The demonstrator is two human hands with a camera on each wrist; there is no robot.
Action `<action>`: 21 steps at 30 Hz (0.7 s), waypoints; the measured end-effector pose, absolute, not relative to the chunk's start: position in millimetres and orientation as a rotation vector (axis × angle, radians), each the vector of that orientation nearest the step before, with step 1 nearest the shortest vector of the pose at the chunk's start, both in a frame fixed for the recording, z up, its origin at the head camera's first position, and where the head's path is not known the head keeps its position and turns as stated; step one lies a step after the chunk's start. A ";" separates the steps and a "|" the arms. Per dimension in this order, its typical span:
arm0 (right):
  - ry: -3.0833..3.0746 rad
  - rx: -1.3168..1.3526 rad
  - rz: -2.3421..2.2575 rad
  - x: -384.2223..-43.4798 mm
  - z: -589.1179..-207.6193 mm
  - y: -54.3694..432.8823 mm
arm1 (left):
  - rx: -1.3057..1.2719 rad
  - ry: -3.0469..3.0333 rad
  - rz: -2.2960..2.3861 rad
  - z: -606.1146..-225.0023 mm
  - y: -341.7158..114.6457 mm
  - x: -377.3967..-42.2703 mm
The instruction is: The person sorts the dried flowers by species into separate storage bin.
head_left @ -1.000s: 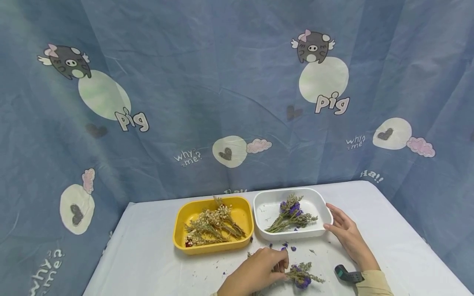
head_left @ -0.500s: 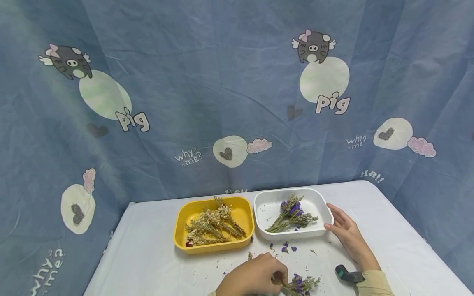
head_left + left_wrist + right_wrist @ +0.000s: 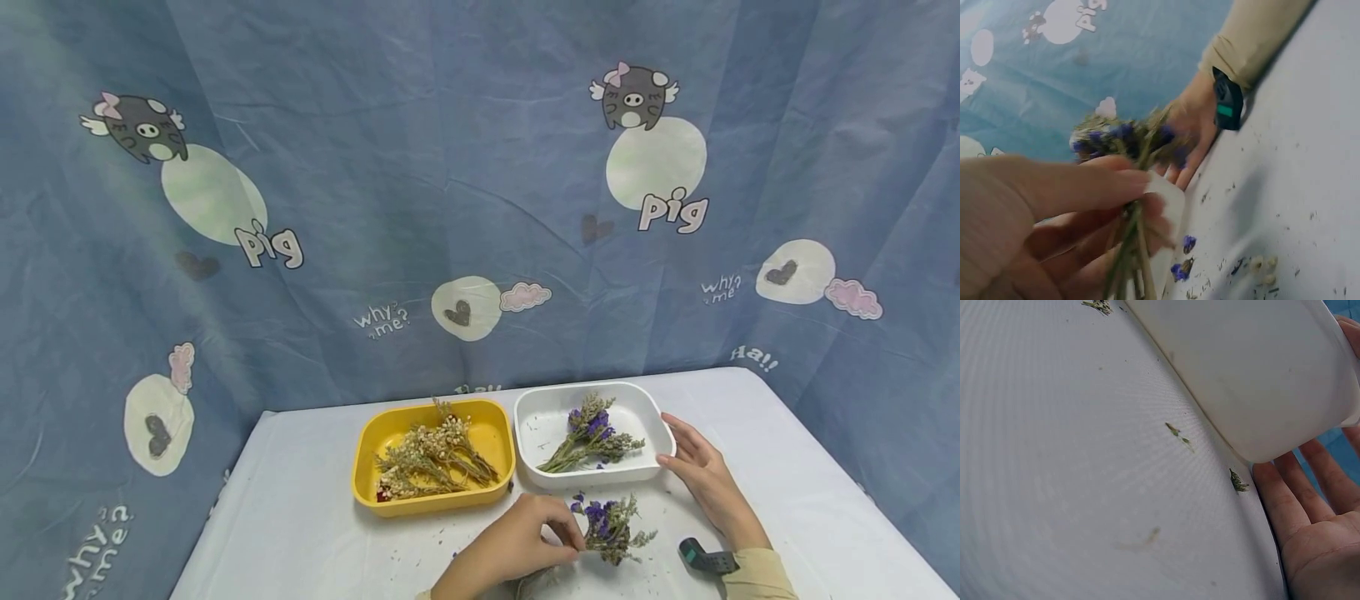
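My left hand (image 3: 517,540) pinches the stems of a bunch of dried purple flowers (image 3: 611,529) between thumb and fingers, above the table in front of the white tray. In the left wrist view the stems (image 3: 1132,250) hang below the fingers and the blurred purple heads (image 3: 1122,137) stand above them. My right hand (image 3: 705,475) rests against the right end of the white tray (image 3: 551,481), its fingers fairly straight along the outside in the right wrist view. Inside that tray lies another bunch of purple dried flowers (image 3: 596,425).
Left of the white tray stands a yellow tray (image 3: 427,505) with cream dried flowers (image 3: 435,450). More stems (image 3: 528,583) lie partly hidden below my left hand. Petals (image 3: 1182,269) and plant crumbs are scattered on the white table (image 3: 300,500). A patterned blue curtain (image 3: 450,208) hangs behind.
My left hand first shifts slightly down, then lifts with the purple bunch, which is now higher and closer to the white tray. My right hand stays at the tray.
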State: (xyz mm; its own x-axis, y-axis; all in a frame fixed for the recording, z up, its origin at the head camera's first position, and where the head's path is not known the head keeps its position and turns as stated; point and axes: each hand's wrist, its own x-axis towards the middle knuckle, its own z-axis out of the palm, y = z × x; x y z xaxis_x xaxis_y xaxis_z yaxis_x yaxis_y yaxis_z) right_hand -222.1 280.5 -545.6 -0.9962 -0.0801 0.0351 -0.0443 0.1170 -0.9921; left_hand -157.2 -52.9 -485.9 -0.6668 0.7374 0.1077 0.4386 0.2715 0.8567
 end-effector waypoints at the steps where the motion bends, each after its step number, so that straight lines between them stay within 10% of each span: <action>1: 2.329 -0.132 -2.067 -222.3 -546.0 280.5 | 1.022 2.229 1.413 -485.5 -53.3 -157.1; 21: 2.317 -0.165 -2.078 -222.1 -546.2 280.9 | 0.735 2.290 1.665 -482.3 -59.3 -160.4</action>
